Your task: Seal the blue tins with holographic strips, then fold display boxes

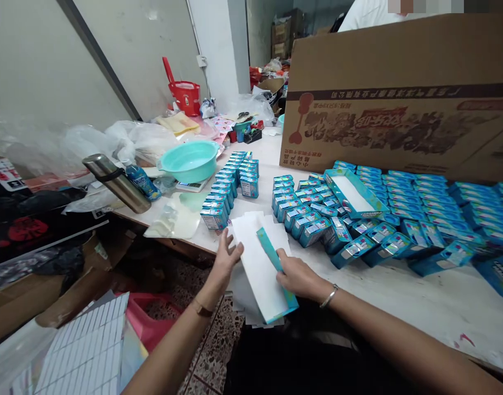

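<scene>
A display box blank (261,263), white inside with a teal printed edge, lies slanted over a stack of white sheets (245,304) at the table's near edge. Closed on its raised teal side is my right hand (296,274), thumb and fingers pinching the strip. My left hand (227,258) is at the blank's left edge, fingers apart and thumb toward the card; whether it touches is hard to tell. Just beyond stand rows of small blue boxes (224,192). To the right, more small blue boxes (312,233) cluster, with a folded teal display box (354,192) resting tilted on them.
A large brown carton (395,109) stands behind the boxes, with a person in a white top (366,15) beyond it. Left on the table are a turquoise basin (189,162), a steel flask (117,184) and a blue bottle (142,181). A red stool (148,318) is below.
</scene>
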The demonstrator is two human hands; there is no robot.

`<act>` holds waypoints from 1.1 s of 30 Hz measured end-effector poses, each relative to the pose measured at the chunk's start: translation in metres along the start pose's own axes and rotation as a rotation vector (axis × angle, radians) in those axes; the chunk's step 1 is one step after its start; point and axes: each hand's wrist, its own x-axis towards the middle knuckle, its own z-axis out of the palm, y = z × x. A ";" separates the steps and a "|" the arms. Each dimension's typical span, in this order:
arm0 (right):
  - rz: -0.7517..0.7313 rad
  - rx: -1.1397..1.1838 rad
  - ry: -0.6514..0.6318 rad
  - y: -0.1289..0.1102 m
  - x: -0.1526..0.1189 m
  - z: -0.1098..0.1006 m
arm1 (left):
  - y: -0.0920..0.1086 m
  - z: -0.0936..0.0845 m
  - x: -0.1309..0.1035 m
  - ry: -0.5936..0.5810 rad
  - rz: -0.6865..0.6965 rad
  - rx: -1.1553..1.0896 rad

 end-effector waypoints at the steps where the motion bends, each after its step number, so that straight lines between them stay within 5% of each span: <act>1: -0.006 0.011 -0.007 -0.002 0.002 0.002 | -0.003 0.010 -0.003 0.004 0.021 -0.021; 5: 0.042 0.003 0.046 -0.008 0.022 0.002 | -0.010 0.030 -0.004 0.048 0.004 0.001; 14: 0.138 0.000 0.137 -0.010 0.064 -0.001 | -0.019 0.030 -0.005 0.106 -0.024 -0.077; 21: 0.107 0.054 0.196 -0.002 0.070 -0.003 | -0.020 0.032 0.007 -0.047 -0.057 -0.213; 26: 0.012 0.189 0.227 0.021 0.075 -0.003 | -0.032 0.038 0.021 0.084 0.038 -0.018; 33: -0.053 0.301 0.375 0.028 0.075 0.010 | -0.039 0.046 0.032 0.172 0.100 -0.090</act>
